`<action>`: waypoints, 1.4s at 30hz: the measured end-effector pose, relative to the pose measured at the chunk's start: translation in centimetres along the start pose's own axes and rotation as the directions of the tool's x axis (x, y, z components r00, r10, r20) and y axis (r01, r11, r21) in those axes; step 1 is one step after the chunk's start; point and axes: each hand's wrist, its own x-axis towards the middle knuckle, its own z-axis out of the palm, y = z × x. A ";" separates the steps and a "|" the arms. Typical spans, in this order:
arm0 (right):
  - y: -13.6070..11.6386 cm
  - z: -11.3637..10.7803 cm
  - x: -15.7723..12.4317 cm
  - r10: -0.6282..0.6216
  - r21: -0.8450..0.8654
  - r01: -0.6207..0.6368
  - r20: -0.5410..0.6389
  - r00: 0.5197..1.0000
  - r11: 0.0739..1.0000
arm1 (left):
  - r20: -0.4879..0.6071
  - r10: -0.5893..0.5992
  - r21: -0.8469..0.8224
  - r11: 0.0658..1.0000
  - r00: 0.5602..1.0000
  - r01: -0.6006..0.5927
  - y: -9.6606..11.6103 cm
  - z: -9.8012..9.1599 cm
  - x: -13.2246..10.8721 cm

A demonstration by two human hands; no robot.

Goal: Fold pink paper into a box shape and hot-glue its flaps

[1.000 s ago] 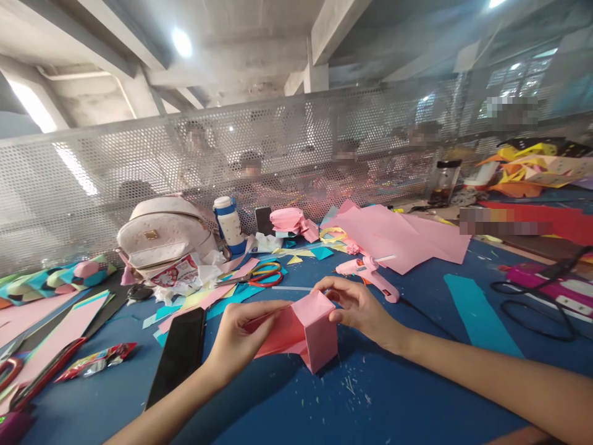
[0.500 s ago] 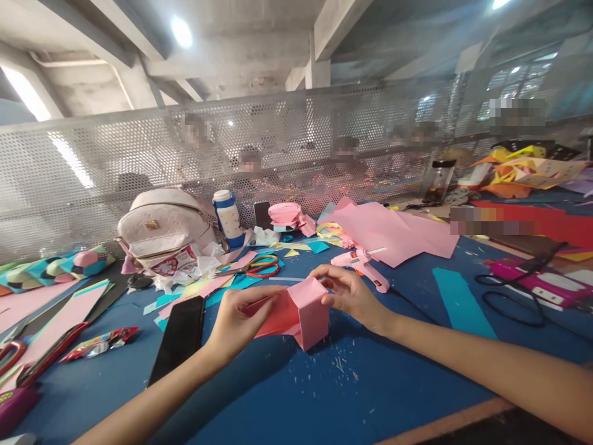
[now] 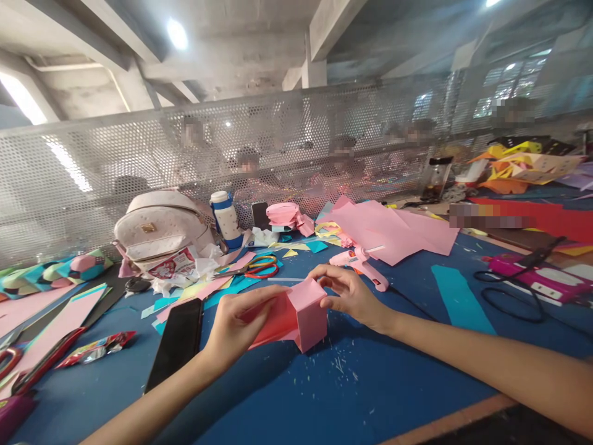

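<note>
A folded pink paper box (image 3: 311,316) stands near the middle of the blue table, its open side facing left. My left hand (image 3: 238,321) pinches the box's left part between thumb and fingers. At the upper right edge is my right hand (image 3: 354,296), its thumb and fingertips closed on the paper corner. Just behind the right hand lies a pink glue gun (image 3: 360,266). A black phone (image 3: 176,343) rests left of my left forearm. Red-handled scissors (image 3: 259,267) lie beyond the left hand.
A white backpack (image 3: 162,228) and a bottle (image 3: 227,219) stand at the back left. Pink sheets (image 3: 393,228) lie behind. At right are a blue strip (image 3: 462,300) and a magenta power strip (image 3: 540,278) with its black cable. Larger scissors (image 3: 49,361) lie at left.
The whole view has shifted slightly. The box is turned a little, while both hands keep nearly the same hold on it.
</note>
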 end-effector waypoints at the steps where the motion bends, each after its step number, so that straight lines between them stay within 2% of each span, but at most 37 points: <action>1: 0.0 0.0 0.0 -0.002 0.006 0.002 0.000 1.000 1.000 | 0.004 -0.002 0.005 1.000 1.000 0.002 0.0 0.0 0.0; 7: -0.7 0.1 0.2 -0.050 -0.010 0.050 -0.009 0.999 0.999 | 0.012 -0.059 -0.006 0.998 0.998 0.059 -0.4 0.0 -0.4; 9: -1.1 0.0 0.2 -0.099 -0.074 0.099 -0.006 0.995 0.992 | 0.014 -0.090 -0.014 0.996 0.996 0.090 -0.4 0.0 -0.5; 11: -1.6 -0.1 0.1 -0.188 -0.210 0.188 0.018 0.982 0.960 | 0.019 -0.094 -0.022 0.995 0.995 0.094 -0.3 0.0 -0.5; 13: -2.1 -0.3 -0.1 -0.317 -0.399 0.318 0.071 0.946 0.860 | 0.023 -0.077 -0.025 0.997 0.997 0.078 -0.1 0.0 -0.5; 16: -2.7 -0.4 -0.4 -0.487 -0.617 0.504 0.216 0.846 0.604 | 0.030 -0.046 0.019 0.999 0.999 0.045 0.2 0.0 -0.5; 19: -3.3 -0.3 -0.6 -0.559 -0.691 0.609 0.348 0.753 0.389 | 0.019 -0.006 0.067 0.998 1.000 0.005 0.6 0.0 -0.6; 22: -3.7 -0.1 -0.8 -0.585 -0.703 0.649 0.406 0.702 0.290 | 0.005 0.014 0.080 0.997 1.000 -0.014 0.8 0.1 -0.6; 29: -3.7 -0.1 -0.7 -0.596 -0.720 0.649 0.415 0.687 0.247 | -0.021 0.026 0.073 0.997 0.999 -0.024 1.1 0.3 -0.5; 42: -3.4 -0.3 -0.7 -0.589 -0.700 0.664 0.428 0.685 0.263 | -0.027 -0.001 0.061 0.998 1.000 0.003 1.3 0.4 -0.4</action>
